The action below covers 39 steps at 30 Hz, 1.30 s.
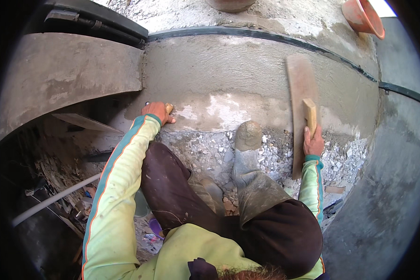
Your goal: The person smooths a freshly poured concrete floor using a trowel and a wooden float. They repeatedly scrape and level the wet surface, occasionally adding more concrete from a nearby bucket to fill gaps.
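My right hand (314, 141) grips the pale wooden handle of a long float (302, 79). The float's brown board lies lengthwise away from me, its far part over a strip of wet grey mortar (214, 65) and its near end over the gravel. At the near left edge of the strip, my left hand (156, 112) is closed round a short wooden handle (169, 108). The rest of that tool is hidden under the hand. Between my hands, a paler, patchy band (224, 112) runs along the mortar's near side.
A dark metal strip (247, 31) borders the mortar's far side. Beyond it are an orange bucket (363, 18) and part of a round container (231, 4). Broken gravel (275, 154) lies around my boot (248, 140). A curved board (70, 79) and a grey pipe (56, 198) are at left.
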{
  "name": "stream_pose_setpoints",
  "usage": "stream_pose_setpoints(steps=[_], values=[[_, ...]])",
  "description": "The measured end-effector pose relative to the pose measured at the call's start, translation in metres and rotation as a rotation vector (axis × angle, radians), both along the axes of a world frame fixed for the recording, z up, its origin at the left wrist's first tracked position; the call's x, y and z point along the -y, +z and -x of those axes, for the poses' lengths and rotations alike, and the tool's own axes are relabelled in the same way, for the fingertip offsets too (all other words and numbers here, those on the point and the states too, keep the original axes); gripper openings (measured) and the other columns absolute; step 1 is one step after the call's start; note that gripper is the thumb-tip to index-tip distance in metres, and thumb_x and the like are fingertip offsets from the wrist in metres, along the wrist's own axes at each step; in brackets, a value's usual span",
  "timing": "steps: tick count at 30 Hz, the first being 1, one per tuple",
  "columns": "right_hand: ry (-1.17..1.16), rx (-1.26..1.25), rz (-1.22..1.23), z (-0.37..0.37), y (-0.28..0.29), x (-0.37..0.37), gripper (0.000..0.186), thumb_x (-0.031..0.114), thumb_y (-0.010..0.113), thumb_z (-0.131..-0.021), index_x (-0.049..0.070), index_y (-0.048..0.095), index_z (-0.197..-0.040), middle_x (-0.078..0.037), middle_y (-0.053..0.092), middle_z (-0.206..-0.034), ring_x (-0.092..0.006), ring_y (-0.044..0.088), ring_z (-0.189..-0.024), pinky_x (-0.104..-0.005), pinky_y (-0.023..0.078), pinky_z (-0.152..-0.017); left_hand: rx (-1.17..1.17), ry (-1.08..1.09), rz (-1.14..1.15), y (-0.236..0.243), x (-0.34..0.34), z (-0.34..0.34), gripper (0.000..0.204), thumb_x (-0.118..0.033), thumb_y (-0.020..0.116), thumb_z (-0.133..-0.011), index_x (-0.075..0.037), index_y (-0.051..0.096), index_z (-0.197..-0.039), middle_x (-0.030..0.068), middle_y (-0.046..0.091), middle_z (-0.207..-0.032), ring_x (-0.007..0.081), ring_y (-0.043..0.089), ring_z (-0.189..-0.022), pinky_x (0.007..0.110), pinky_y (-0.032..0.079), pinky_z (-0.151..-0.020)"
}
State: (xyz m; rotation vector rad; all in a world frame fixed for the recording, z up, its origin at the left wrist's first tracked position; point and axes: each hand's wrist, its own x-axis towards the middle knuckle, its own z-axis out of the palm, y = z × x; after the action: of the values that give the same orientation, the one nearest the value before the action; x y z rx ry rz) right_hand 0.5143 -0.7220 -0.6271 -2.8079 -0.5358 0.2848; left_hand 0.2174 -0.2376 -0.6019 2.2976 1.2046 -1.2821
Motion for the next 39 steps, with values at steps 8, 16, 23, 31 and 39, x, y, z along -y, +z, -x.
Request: stream_pose_setpoints(steps=[8,16,23,31,39], values=[[0.686,-0.043,-0.001,0.012,-0.01,-0.127,0.049,0.046,0.064,-0.096,0.021,0.054,-0.136,-0.012,0.071,-0.107,-0.0368,0.071,-0.086,-0.0474,0.057,-0.071,-0.016,-0.015,-0.016,-0.004,0.001,0.0,0.066,-0.056,0.088,-0.071,-0.006,0.076,-0.113,0.0182,0.072,-0.121,0.0367,0.065,-0.118,0.043,0.051,-0.098],[0.566,-0.113,0.091,-0.031,0.023,0.009,0.056,0.034,0.073,-0.091,0.022,0.054,-0.143,-0.014,0.069,-0.125,-0.0353,0.069,-0.107,-0.0434,0.057,-0.087,0.046,0.021,-0.002,-0.005,-0.002,0.012,0.064,-0.054,0.088,-0.07,-0.006,0.077,-0.111,0.0183,0.074,-0.115,0.0365,0.067,-0.115,0.044,0.052,-0.097],[0.609,-0.047,-0.027,0.003,0.016,-0.065,0.057,0.032,0.074,-0.089,0.02,0.055,-0.141,-0.014,0.07,-0.118,-0.0362,0.07,-0.1,-0.0439,0.057,-0.083,0.01,0.012,0.021,-0.007,-0.007,0.006,0.066,-0.054,0.088,-0.07,-0.005,0.076,-0.112,0.0195,0.073,-0.116,0.0375,0.067,-0.115,0.045,0.052,-0.097],[0.638,-0.023,0.085,-0.028,0.025,-0.018,0.056,0.032,0.074,-0.089,0.018,0.055,-0.14,-0.014,0.07,-0.116,-0.0352,0.069,-0.101,-0.0448,0.056,-0.083,0.039,0.04,-0.028,-0.006,-0.003,0.016,0.061,-0.05,0.09,-0.069,-0.006,0.077,-0.109,0.0174,0.075,-0.114,0.035,0.069,-0.112,0.043,0.053,-0.095],[0.667,0.024,-0.106,0.019,0.01,-0.114,0.056,0.05,0.065,-0.094,0.02,0.055,-0.14,-0.01,0.069,-0.101,-0.0318,0.071,-0.082,-0.045,0.056,-0.066,0.081,-0.048,-0.027,-0.001,0.001,-0.002,0.064,-0.049,0.09,-0.069,-0.005,0.075,-0.114,0.0201,0.073,-0.115,0.0375,0.068,-0.113,0.046,0.052,-0.096]])
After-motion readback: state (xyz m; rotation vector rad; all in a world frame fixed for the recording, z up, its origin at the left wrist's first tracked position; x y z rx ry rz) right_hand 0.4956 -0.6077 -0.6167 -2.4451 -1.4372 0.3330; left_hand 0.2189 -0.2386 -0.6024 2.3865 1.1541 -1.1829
